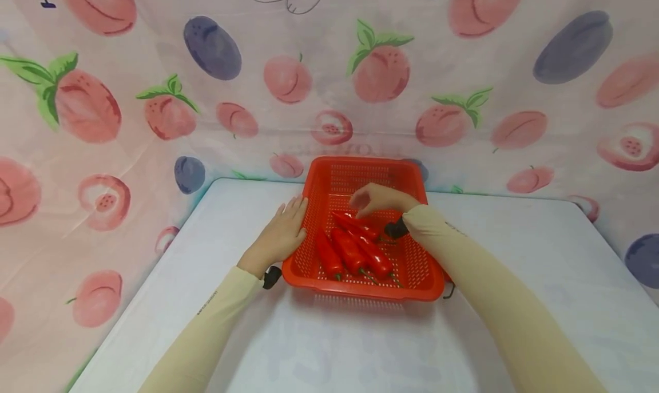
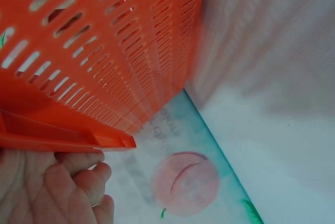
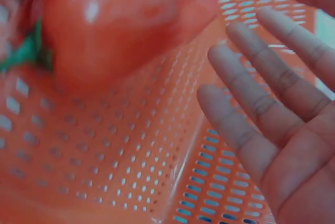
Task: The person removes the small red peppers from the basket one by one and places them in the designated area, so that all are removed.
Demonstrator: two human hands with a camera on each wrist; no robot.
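A red perforated plastic basket (image 1: 360, 290) stands on the white table. Inside it lie several long red peppers (image 1: 350, 250) with green stems. My left hand (image 1: 283, 233) rests against the basket's left rim with its fingers straight; from the left wrist, its fingers (image 2: 86, 177) show just under the rim. Over the peppers, inside the basket, hovers my right hand (image 1: 383, 199), fingers loosely bent and holding nothing. A red pepper (image 3: 115, 25) looms large and blurred in the right wrist view, apart from the spread fingertips.
Past the basket's right side, a dark curved stem (image 1: 449, 292) and a bit of red peek out beside my right sleeve (image 1: 479, 267). A fruit-print cloth (image 1: 329, 107) hangs behind and to the left of the table (image 1: 309, 353). The basket stands near the table's back edge.
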